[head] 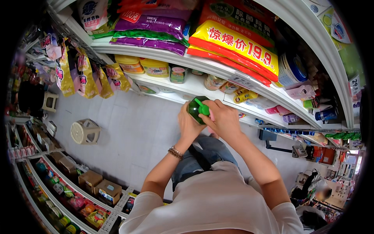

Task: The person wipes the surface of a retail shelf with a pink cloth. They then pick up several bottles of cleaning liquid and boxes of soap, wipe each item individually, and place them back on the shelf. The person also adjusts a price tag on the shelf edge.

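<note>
My left hand [190,122] is wrapped around the side of a green pump bottle [194,110], held in front of the shelves. At the bottle's top, my right hand [223,117] grips around the bright green pump head, whose nozzle points up and to the left. Part of a pink item shows by the right fingers; what it is cannot be told. Just beyond the hands is a white shelf [181,93] with a glass-like jar [214,82] and a yellow bottle [245,96] on it. A beaded bracelet circles my left wrist.
Stacked yellow-and-red detergent bags [233,49] and purple bags [152,26] lie on the upper shelf. A beige plastic stool [85,131] stands on the floor at left. Gold packets [83,76] hang at upper left. Cardboard boxes [108,191] sit by the lower-left shelving. A person [314,216] is at lower right.
</note>
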A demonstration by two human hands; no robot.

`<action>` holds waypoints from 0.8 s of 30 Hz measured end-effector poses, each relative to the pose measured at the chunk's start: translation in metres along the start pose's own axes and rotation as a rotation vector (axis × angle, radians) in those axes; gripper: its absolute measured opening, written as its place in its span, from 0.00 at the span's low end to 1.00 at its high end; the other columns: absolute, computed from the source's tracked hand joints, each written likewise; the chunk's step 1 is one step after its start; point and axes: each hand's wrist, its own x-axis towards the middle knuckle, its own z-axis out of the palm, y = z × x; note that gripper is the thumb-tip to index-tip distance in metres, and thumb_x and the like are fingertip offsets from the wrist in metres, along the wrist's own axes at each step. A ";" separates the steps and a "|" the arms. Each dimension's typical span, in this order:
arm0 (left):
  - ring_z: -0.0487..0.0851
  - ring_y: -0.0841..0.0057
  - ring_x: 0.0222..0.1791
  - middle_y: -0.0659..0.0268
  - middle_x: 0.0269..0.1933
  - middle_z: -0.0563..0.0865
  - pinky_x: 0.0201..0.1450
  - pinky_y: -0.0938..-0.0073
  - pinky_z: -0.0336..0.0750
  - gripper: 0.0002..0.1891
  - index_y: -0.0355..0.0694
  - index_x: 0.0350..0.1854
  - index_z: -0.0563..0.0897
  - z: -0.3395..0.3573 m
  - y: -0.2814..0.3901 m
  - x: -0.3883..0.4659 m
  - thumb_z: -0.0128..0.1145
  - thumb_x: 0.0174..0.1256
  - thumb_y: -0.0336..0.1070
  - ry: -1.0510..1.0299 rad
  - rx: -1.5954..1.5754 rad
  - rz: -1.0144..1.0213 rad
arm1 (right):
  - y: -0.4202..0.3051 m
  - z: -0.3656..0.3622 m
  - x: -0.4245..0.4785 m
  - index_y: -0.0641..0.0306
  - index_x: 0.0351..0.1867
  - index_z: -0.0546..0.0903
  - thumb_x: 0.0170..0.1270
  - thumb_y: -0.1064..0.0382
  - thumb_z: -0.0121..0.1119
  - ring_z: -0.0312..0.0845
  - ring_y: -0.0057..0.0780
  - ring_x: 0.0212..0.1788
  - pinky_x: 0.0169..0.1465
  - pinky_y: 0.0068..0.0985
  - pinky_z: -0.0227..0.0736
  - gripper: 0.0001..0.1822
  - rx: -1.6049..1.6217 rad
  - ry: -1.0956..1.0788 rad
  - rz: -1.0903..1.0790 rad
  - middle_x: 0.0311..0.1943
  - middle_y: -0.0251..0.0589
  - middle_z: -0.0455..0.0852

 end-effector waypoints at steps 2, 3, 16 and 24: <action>0.75 0.48 0.56 0.46 0.57 0.74 0.56 0.55 0.71 0.53 0.30 0.64 0.60 0.012 -0.011 0.018 0.81 0.32 0.39 0.050 -0.103 -0.009 | 0.002 -0.005 0.000 0.57 0.47 0.81 0.54 0.59 0.69 0.83 0.41 0.32 0.33 0.32 0.75 0.18 0.084 0.115 0.031 0.37 0.40 0.85; 0.76 0.48 0.55 0.45 0.57 0.74 0.54 0.56 0.73 0.53 0.30 0.64 0.60 0.019 -0.018 0.027 0.81 0.33 0.38 0.077 -0.154 -0.018 | 0.002 -0.008 -0.001 0.57 0.48 0.82 0.54 0.60 0.69 0.83 0.41 0.33 0.34 0.32 0.76 0.19 0.126 0.167 0.044 0.37 0.41 0.85; 0.70 0.46 0.61 0.42 0.60 0.70 0.65 0.57 0.67 0.55 0.28 0.66 0.57 0.110 -0.066 0.129 0.80 0.33 0.33 0.257 -0.144 -0.196 | 0.051 -0.030 -0.106 0.64 0.49 0.81 0.57 0.66 0.67 0.83 0.47 0.36 0.40 0.30 0.76 0.17 0.307 0.184 0.585 0.35 0.49 0.85; 0.66 0.46 0.63 0.43 0.60 0.67 0.69 0.54 0.61 0.57 0.27 0.66 0.55 0.146 -0.069 0.129 0.80 0.30 0.29 0.378 -0.171 -0.271 | 0.057 -0.037 -0.093 0.63 0.49 0.82 0.58 0.63 0.67 0.83 0.48 0.36 0.40 0.31 0.77 0.17 0.338 0.130 0.578 0.36 0.51 0.86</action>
